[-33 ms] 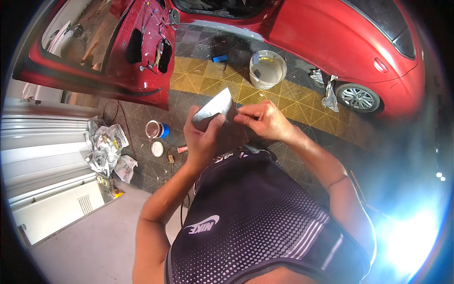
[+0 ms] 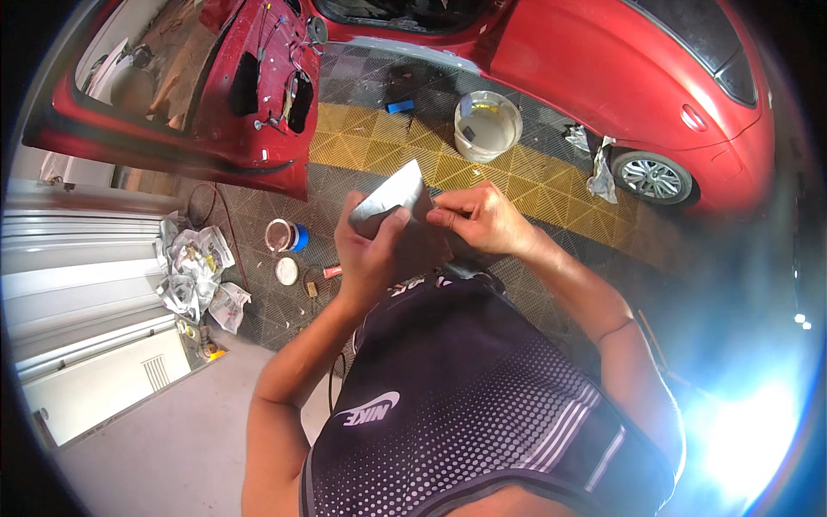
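Note:
Between my two hands, in front of my torso, is a bent sheet of what looks like sandpaper (image 2: pixel 394 191), with a pale, bright face at its upper part and a dark brownish face lower down. My left hand (image 2: pixel 369 246) is closed on its left side, the thumb pressed over the pale face. On the other side my right hand (image 2: pixel 479 220) pinches the sheet's right edge between thumb and bent fingers. Part of the dark face blends into the shadow by my dark shirt, so its lower end is hard to make out.
A bucket of cloudy water (image 2: pixel 488 129) and a blue block (image 2: pixel 400 107) are on the tiled floor ahead. Beyond stand a red car (image 2: pixel 594 69) and a stripped red door (image 2: pixel 258 138). At left are an open can (image 2: pixel 280 235), a round lid (image 2: pixel 287 271) and crumpled newspaper (image 2: pixel 194 267).

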A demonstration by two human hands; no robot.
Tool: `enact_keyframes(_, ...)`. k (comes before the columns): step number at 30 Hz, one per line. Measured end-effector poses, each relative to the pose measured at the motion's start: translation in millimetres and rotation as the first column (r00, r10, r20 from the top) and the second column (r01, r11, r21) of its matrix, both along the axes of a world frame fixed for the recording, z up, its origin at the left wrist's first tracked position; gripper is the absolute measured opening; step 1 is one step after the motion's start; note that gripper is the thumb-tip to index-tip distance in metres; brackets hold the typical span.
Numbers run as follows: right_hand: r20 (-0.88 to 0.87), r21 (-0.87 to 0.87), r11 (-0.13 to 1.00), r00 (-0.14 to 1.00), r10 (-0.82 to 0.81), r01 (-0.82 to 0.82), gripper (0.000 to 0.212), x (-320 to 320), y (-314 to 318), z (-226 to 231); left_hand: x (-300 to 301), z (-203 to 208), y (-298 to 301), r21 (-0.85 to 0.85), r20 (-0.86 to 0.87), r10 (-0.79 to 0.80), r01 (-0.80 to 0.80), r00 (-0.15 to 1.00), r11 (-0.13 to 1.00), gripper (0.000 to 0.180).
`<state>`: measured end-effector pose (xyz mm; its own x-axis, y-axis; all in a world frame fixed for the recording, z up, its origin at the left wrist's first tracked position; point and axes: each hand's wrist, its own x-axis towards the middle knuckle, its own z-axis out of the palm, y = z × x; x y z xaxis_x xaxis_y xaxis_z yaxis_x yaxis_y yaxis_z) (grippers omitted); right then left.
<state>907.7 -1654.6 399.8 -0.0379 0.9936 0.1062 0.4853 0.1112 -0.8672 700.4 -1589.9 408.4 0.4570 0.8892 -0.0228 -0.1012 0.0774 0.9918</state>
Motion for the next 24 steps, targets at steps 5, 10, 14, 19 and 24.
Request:
enact_keyframes(5, -0.099, -0.047, 0.998, 0.995, 0.032, -0.037, 0.023, 8, 8, 4, 6, -1, 13, 0.009, 0.016, -0.049, 0.049, 0.999, 0.999, 0.018)
enact_keyframes(10, -0.324, -0.174, 0.974, 0.925, -0.197, 0.146, 0.024, -8, 14, -9, 15, -3, 13, 0.034, -0.022, 0.12, -0.119, 0.993, 0.992, 0.021)
enact_keyframes(14, -0.393, -0.146, 0.962, 0.879, -0.269, 0.229, 0.029, -29, 9, -12, 22, -8, -2, 0.002, -0.014, 0.273, -0.273, 0.962, 0.962, 0.023)
enact_keyframes(19, -0.354, -0.136, 0.97, 0.904, -0.238, 0.202, 0.031, -29, 3, -18, 22, -15, -5, -0.067, 0.067, 0.269, -0.265, 0.961, 0.962, 0.024)
enact_keyframes(24, -0.37, -0.275, 0.956, 0.907, -0.202, 0.101, 0.031, -22, 5, -9, 17, -14, 1, -0.005, 0.055, 0.204, -0.204, 0.977, 0.979, 0.022)
